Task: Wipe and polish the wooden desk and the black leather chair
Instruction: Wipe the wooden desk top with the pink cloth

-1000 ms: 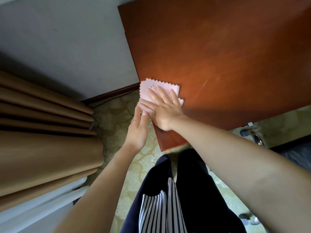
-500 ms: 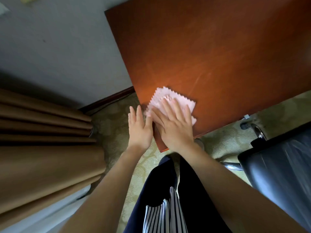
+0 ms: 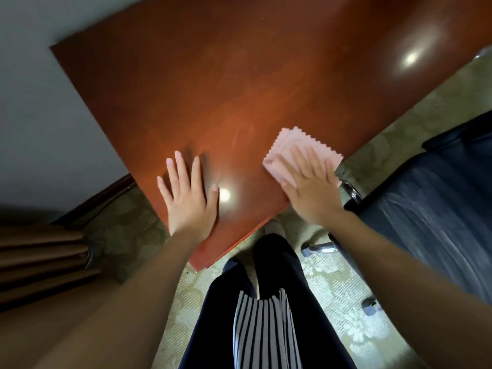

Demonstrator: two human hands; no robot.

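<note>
Right hand (image 3: 314, 194) flat with fingers spread on pink cloth (image 3: 287, 153) under the fingertips at desk (image 3: 213, 89) edge, left hand (image 3: 189, 201) open, flat beside, chair (image 3: 431, 209) right of fingers.

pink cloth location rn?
Head view: the pink cloth lies flat under the right hand on the wooden desk, near its front edge beside the black chair.
</note>
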